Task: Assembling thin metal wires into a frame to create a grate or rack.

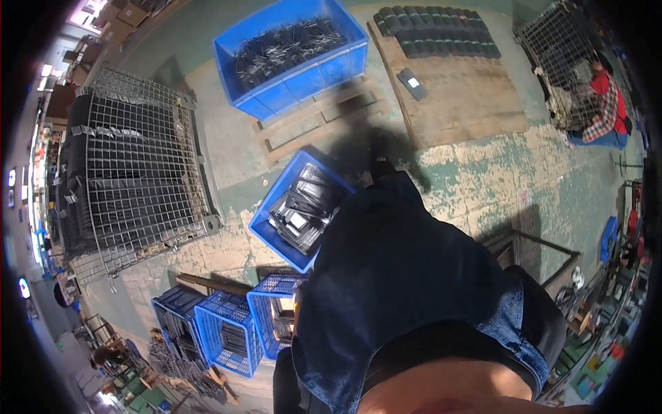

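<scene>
My right hand (381, 164) shows only as a small dark shape past the end of my dark sleeve (400, 193). It lies in shadow between the wooden pallet and a blue crate (272, 247), and its fingers cannot be made out. Inside that crate are flat dark and shiny metal-looking pieces (303, 200); my sleeve covers its right side. My left hand is hidden behind my clothing. A narrow yellow-orange sliver (298, 303) shows by the sleeve's left edge, too small to identify.
A large blue bin (303, 83) of thin dark strips stands on a pallet (317, 124). Rolled dark bundles (441, 31) lie on a board (476, 103). At left is a wire cage (141, 165); blue baskets (227, 331) stand below. A person (607, 103) crouches far right by another cage.
</scene>
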Motion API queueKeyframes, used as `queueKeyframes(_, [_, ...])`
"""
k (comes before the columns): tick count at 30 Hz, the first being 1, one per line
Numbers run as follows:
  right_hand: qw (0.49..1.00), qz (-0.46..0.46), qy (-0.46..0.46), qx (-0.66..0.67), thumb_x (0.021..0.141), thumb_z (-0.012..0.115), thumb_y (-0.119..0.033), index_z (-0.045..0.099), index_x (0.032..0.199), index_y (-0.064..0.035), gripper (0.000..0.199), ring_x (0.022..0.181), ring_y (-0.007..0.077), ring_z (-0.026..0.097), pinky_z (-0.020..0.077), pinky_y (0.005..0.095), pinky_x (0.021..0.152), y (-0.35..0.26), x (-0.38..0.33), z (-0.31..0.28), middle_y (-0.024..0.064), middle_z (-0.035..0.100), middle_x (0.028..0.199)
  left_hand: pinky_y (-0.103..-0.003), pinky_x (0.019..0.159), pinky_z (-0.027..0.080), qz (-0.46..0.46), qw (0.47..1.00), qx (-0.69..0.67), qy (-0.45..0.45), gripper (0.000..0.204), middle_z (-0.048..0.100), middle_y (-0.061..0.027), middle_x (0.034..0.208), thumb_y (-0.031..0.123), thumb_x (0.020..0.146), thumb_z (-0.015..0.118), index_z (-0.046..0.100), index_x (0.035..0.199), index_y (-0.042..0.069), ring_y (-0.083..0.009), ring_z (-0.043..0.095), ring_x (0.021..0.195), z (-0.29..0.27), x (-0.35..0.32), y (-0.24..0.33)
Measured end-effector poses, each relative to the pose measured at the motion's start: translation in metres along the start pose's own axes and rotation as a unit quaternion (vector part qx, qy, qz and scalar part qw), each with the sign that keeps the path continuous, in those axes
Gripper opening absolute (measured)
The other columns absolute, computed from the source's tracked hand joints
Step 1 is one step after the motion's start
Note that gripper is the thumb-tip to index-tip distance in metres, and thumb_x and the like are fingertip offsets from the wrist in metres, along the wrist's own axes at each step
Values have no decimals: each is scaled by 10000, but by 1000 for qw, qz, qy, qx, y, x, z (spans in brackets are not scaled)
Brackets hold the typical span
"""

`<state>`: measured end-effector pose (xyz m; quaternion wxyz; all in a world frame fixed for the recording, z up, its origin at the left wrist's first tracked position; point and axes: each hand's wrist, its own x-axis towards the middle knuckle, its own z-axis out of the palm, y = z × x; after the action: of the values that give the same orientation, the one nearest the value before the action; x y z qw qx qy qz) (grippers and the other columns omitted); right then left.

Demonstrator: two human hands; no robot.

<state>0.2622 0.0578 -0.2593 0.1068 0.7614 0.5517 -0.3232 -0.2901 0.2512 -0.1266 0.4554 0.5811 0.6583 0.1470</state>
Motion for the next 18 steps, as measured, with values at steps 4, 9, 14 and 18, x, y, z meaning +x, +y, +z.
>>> queueKeyframes(4, [964,4,111,242,840,472,-381,660,923,-49,391,881,249,621,473,374,768,11,41,-43,119,664,924,-364,789,453,99,995,-19,20,422,649,-188,963,368,873,472,614,1055,15,-288,623,895,-2,-11,6])
queueKeyframes(9, [877,18,144,457,848,486,-442,655,927,-19,463,881,244,615,467,374,792,-31,41,-173,118,666,906,-383,820,441,14,991,114,-73,461,640,-190,978,423,870,471,600,1086,37,-308,609,936,2,-23,45])
queueKeyframes(14, [876,1,83,475,885,541,-311,598,1016,-17,327,617,82,523,432,229,559,-101,96,-381,22,593,737,-434,763,439,-20,1000,-2,21,481,624,-222,905,439,902,408,606,1039,22,-381,590,873,1,72,266])
queueKeyframes(18, [854,42,66,515,879,553,-324,605,1037,-75,300,629,68,520,428,224,548,-95,171,-390,5,610,760,-382,778,451,60,987,-113,95,391,619,-214,985,321,908,468,572,1090,-8,-348,595,889,-2,57,289])
